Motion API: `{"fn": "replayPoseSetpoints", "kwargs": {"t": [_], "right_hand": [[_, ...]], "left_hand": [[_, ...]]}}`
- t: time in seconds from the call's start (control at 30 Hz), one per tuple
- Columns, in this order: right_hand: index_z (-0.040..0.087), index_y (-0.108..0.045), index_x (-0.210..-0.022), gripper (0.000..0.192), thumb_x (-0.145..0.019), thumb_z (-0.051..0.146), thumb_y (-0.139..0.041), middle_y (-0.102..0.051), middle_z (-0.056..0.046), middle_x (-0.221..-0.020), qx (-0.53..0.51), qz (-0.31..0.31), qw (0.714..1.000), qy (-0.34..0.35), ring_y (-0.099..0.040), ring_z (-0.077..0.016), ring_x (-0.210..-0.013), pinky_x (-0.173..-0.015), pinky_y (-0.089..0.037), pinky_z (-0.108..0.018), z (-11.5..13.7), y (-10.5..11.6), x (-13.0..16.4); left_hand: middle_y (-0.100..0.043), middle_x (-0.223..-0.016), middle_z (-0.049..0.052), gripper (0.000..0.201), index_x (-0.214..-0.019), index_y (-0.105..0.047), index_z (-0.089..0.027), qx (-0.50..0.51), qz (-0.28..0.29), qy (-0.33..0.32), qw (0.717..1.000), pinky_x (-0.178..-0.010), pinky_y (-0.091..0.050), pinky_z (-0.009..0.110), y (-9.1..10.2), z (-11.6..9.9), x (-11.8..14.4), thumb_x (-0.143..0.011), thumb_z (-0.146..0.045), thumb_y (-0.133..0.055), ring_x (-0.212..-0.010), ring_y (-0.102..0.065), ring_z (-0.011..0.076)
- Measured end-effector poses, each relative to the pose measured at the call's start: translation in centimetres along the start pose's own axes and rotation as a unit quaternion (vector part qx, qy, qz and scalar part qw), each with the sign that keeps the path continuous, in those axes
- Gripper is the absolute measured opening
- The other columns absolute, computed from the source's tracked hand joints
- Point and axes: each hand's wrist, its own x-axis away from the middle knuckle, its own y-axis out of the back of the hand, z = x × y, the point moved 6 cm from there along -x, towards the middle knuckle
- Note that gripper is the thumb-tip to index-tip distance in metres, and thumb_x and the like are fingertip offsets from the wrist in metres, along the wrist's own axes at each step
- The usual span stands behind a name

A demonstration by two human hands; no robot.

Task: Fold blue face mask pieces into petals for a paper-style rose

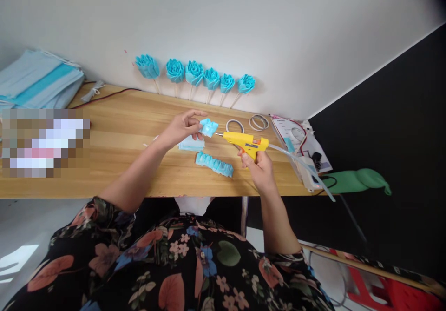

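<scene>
White wall behind, pale wooden worktop (132, 115) running along it; dark wall panel to the right.

Head view: left hand (181, 127) raised just above the worktop, grip pinching a small folded blue piece (209, 127) between thumb and fingertips; right hand (259, 167) wrapped tight round the handle of a yellow glue gun (244, 140), nozzle pointing left and almost touching the blue piece; a translucent glue stick (299, 164) juts out behind the gun. Below the left hand, a flat blue piece (191, 144) on the worktop; just beside it, nearer the person, a pleated blue strip (214, 164). Six blue fabric roses (195, 72) on sticks lean against the wall in a row; two wire rings (258, 122) lie right of the gun; stack of blue face masks (38, 78) at far left; green object (358, 181) off the worktop's right end.
</scene>
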Motion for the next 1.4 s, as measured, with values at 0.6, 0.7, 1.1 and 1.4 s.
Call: {"fn": "replayPoseSetpoints", "kwargs": {"t": [0.6, 0.7, 1.1, 1.4], "right_hand": [[0.018, -0.064, -0.084, 0.037, -0.086, 0.054, -0.056, -0.07, -0.005, -0.08, 0.152, -0.081, 0.976, -0.131, -0.057, -0.0136, -0.069, -0.063, -0.044, -0.025, -7.4, 10.8, -5.8], [0.017, -0.062, -0.073, 0.041, -0.088, 0.054, -0.054, -0.066, -0.005, -0.069, 0.241, -0.062, 0.951, -0.183, -0.057, -0.0147, -0.065, -0.061, -0.042, -0.025, -9.0, 11.6, -6.5], [0.023, -0.075, -0.112, 0.037, -0.094, 0.049, -0.055, -0.078, -0.007, -0.11, 0.141, 0.071, 0.988, 0.004, -0.071, -0.0227, -0.1, -0.089, -0.052, -0.036, -0.3, 1.1, -6.3], [0.026, -0.068, -0.126, 0.045, -0.087, 0.049, -0.066, -0.075, -0.006, -0.119, -0.108, 0.166, 0.98, -0.038, -0.068, -0.022, -0.111, -0.092, -0.058, -0.039, 1.0, -5.9, -7.1]], "left_hand": [[-0.072, -0.063, 0.001, 0.041, -0.121, -0.062, -0.012, -0.018, -0.039, 0.002, 0.999, -0.053, -0.05, 0.023, 0.6, 0.2, -0.1, -0.082, -0.022, -0.072, -0.055, -0.066, 0.0138], [-0.072, -0.065, 0.001, 0.04, -0.119, -0.063, -0.013, -0.027, -0.048, 0.004, 0.998, -0.054, -0.05, 0.024, 0.8, 0.1, 0.0, -0.081, -0.023, -0.073, -0.056, -0.067, 0.0143], [-0.069, -0.061, -0.004, 0.055, -0.129, -0.056, -0.013, -0.031, 0.003, 0.019, 0.999, -0.057, -0.052, 0.024, -0.6, 0.4, 0.2, -0.079, -0.025, -0.076, -0.056, -0.065, 0.0129], [-0.071, -0.068, -0.002, 0.064, -0.138, -0.051, -0.014, -0.024, 0.029, 0.037, 0.999, -0.058, -0.052, 0.023, -1.5, 0.4, 0.3, -0.08, -0.023, -0.076, -0.057, -0.064, 0.0114]]}}
